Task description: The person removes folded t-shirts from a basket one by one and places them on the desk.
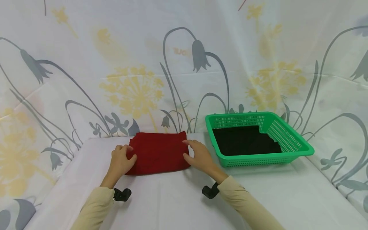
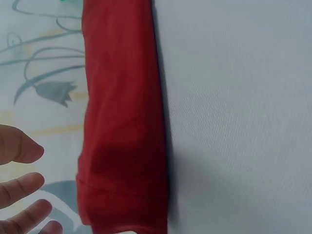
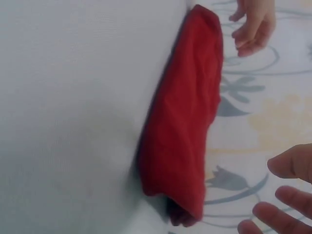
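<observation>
The left hand (image 1: 120, 161) and right hand (image 1: 200, 156) flanked the folded red cloth (image 1: 159, 153), fingers and thumbs apart, clamped on nothing that I could see. The cloth lay between them on the white tabletop (image 1: 161, 204). Risk: an under layer showed at its right end; pinching only the top could have opened the fold. Farther right stood the green basket (image 1: 299, 145), holding black cloth (image 1: 244, 140).

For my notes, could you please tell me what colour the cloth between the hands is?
Red; the cloth shows best in the head view.
</observation>
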`<state>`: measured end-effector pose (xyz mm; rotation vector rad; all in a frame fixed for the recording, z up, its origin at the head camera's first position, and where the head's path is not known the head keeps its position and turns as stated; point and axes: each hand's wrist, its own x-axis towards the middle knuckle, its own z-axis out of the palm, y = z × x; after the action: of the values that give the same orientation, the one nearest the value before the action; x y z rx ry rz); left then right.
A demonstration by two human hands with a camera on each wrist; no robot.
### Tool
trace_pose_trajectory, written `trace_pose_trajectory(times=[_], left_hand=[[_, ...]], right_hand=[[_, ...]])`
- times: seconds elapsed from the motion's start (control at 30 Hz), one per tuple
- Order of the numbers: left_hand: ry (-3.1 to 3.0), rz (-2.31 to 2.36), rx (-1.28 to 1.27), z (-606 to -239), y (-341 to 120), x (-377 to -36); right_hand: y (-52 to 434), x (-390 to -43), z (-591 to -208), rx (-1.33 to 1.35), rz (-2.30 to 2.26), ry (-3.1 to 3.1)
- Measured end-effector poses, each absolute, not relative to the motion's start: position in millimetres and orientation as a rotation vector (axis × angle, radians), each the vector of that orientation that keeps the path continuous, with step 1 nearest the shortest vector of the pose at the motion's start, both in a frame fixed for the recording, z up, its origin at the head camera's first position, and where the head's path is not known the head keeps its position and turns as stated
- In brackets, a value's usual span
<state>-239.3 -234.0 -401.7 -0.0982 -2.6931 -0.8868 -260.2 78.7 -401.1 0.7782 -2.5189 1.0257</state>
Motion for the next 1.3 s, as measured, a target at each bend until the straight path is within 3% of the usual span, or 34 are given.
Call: trace_pose_trajectory(times=[0.3, 0.7, 1.3], left_hand=[[-2.595, -0.874, -0.314, -392.4, -210.5, -226.1], [-2.557, -0.938, -0.447, -368.6, -163.7, -216.2], [-2.458, -1.096, -0.636, -337.1, -89.7, -234.0]], right_hand=[[111.6, -235.1, -375.7, 0.805, 0.996, -2.432], [170.0, -228.7, -353.1, 0.821, 0.895, -2.320], [247.7, -225.0, -316.3, 0.739, 0.788, -2.434]])
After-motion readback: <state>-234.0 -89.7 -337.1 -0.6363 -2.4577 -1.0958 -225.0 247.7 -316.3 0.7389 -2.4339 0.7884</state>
